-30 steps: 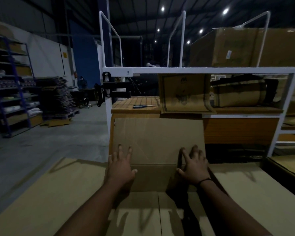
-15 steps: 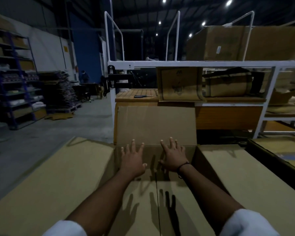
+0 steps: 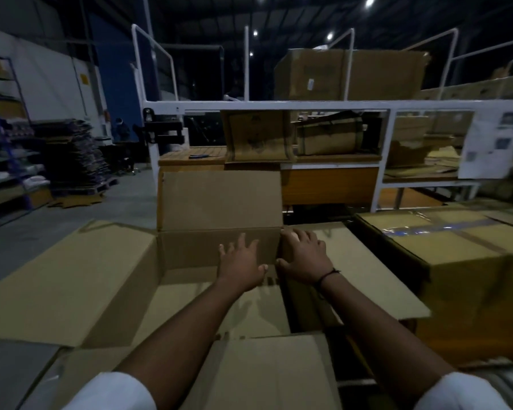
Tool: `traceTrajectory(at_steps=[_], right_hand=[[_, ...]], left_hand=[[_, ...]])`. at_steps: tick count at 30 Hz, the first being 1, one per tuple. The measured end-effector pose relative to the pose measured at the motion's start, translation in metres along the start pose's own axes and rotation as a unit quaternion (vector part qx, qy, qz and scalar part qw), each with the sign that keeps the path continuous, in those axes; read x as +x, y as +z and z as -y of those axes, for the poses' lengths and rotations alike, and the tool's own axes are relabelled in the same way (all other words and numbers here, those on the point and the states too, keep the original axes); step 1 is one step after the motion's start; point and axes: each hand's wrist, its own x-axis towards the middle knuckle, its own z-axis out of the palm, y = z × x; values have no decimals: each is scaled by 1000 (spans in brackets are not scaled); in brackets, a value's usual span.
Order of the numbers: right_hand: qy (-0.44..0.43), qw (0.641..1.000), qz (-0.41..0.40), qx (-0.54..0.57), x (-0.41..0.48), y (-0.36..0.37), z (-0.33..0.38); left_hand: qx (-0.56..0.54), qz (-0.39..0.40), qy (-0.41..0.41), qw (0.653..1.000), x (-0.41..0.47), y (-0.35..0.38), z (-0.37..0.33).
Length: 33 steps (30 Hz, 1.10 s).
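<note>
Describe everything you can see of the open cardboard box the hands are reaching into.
A large brown cardboard box, open on top and seemingly empty. Its far flap stands upright; the left flap and right flap spread outward. The left hand presses the far inner wall; the right hand rests on the far right corner.

The left hand (image 3: pixel 242 263) and right hand (image 3: pixel 304 257) touch the carton (image 3: pixel 190 250).

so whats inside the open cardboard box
Only its bare bottom flaps show, with the left hand at the far wall. The near flap and forearms cover the rest.
</note>
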Motion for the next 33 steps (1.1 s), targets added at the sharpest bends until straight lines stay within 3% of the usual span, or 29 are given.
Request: traceTrajectory(at_steps=[16,23,28,33], right_hand=[[143,982,-109,57,-100,-41,-203],[204,975,-85,-26,-110,-63,-319],[222,973,-44,-52,-88,-69,-385],[221,974,-49,16,-83,-56,-422]], left_hand=[[-102,-14,161,982,3,33,-227],[-110,79,231,963,39,55,-352],[-60,142,177,972,68,76,-422],[-52,134,65,987,77,90,-464]])
